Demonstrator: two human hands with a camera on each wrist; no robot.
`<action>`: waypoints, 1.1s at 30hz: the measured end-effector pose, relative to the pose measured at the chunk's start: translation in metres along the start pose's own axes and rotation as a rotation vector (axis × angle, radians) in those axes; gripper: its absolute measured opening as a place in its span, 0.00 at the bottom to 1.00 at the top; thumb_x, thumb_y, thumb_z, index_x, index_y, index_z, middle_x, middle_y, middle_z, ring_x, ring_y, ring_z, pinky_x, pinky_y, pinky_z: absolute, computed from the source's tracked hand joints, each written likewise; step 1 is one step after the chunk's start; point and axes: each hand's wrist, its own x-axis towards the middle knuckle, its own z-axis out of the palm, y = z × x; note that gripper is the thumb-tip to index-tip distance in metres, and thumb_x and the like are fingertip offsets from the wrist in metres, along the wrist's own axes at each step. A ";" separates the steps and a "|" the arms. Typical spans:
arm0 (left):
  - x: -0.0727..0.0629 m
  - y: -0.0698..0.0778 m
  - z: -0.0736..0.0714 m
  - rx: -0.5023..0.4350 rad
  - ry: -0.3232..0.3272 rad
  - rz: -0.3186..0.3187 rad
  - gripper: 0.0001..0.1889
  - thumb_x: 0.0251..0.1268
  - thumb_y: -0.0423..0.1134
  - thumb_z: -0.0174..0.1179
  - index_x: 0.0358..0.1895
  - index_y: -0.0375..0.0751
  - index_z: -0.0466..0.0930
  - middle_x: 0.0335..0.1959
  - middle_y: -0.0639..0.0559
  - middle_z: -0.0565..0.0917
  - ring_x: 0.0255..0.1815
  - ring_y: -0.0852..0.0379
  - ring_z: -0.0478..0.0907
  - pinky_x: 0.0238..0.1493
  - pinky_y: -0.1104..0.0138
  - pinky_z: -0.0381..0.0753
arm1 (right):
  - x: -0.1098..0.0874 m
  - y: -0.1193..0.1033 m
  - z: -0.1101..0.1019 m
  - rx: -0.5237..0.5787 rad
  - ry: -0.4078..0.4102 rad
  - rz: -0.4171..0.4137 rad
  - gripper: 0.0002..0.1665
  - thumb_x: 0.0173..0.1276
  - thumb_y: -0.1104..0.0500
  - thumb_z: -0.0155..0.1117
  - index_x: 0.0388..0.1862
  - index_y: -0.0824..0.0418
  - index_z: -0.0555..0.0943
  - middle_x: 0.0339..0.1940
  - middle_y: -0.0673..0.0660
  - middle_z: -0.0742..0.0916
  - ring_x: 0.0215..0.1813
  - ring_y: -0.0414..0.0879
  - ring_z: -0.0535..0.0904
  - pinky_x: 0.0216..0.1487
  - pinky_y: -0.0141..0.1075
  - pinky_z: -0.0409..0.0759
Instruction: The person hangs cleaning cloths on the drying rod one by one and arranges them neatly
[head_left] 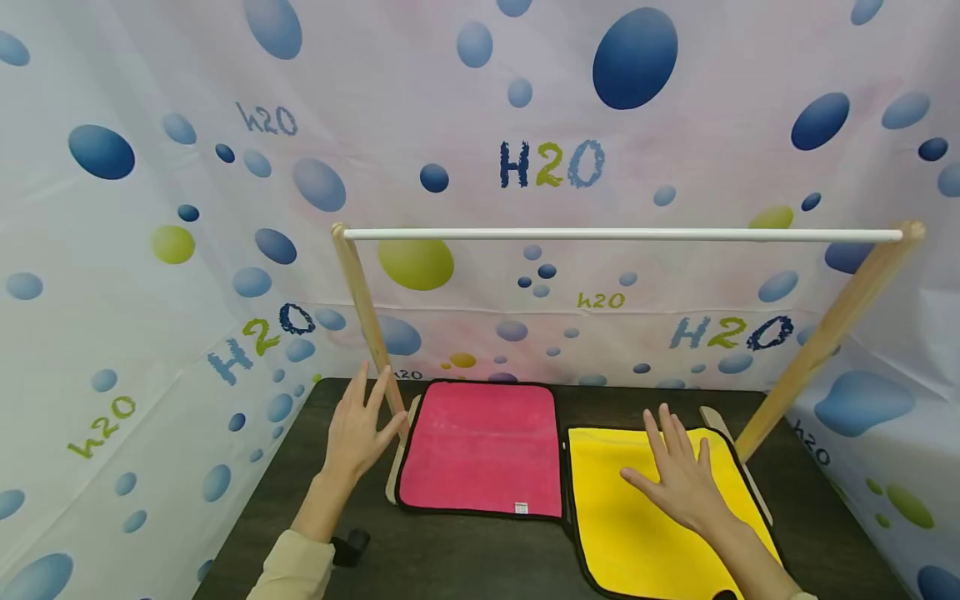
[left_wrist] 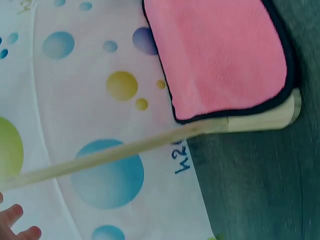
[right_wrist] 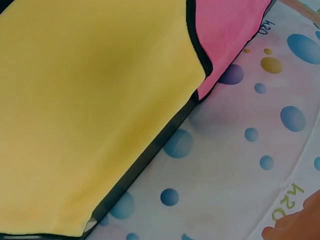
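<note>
A pink cloth point(head_left: 483, 450) with black edging and a small white tag lies flat on the dark table. To its right is a yellow cloth point(head_left: 611, 517), also black-edged. My left hand point(head_left: 360, 429), fingers spread, is beside the left wooden post point(head_left: 367, 312) of a rack and holds nothing. Over the yellow cloth hovers my right hand point(head_left: 686, 479), its fingers extended and empty. Only fingertips point(left_wrist: 15, 215) of the left hand show in its wrist view, while part of the right hand point(right_wrist: 297, 220) enters the right wrist view's lower corner.
A white bar point(head_left: 622, 235) spans the rack between the left post and the right wooden post point(head_left: 825, 342). Wooden feet point(head_left: 738, 450) stand on the table point(head_left: 450, 558), partly under the cloths. A bubble-printed curtain point(head_left: 480, 108) surrounds the back and sides.
</note>
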 end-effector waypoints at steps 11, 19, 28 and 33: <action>0.015 -0.028 0.012 -0.092 0.180 0.145 0.30 0.67 0.54 0.45 0.63 0.34 0.63 0.56 0.33 0.71 0.48 0.37 0.75 0.37 0.49 0.78 | 0.010 -0.032 0.030 0.396 -0.053 0.086 0.53 0.64 0.44 0.56 0.73 0.63 0.37 0.72 0.69 0.47 0.70 0.67 0.43 0.61 0.68 0.43; 0.023 -0.035 0.025 -0.086 0.260 0.135 0.21 0.70 0.39 0.46 0.63 0.35 0.62 0.52 0.35 0.72 0.38 0.41 0.76 0.24 0.55 0.77 | 0.012 -0.058 0.063 0.591 -0.111 0.170 0.48 0.66 0.45 0.53 0.73 0.63 0.42 0.71 0.68 0.51 0.69 0.66 0.49 0.60 0.66 0.52; 0.030 -0.039 0.035 -0.075 0.358 0.132 0.19 0.73 0.42 0.38 0.62 0.40 0.59 0.44 0.35 0.71 0.25 0.44 0.74 0.16 0.57 0.73 | 0.019 -0.070 0.094 0.699 -0.135 0.245 0.46 0.66 0.47 0.54 0.71 0.68 0.44 0.68 0.71 0.58 0.65 0.66 0.58 0.58 0.59 0.65; 0.033 -0.043 0.039 -0.067 0.364 0.143 0.21 0.72 0.41 0.42 0.65 0.44 0.54 0.42 0.33 0.67 0.20 0.48 0.69 0.14 0.60 0.71 | 0.021 -0.070 0.115 0.718 -0.154 0.259 0.46 0.66 0.49 0.55 0.71 0.70 0.46 0.67 0.72 0.60 0.64 0.67 0.60 0.59 0.57 0.65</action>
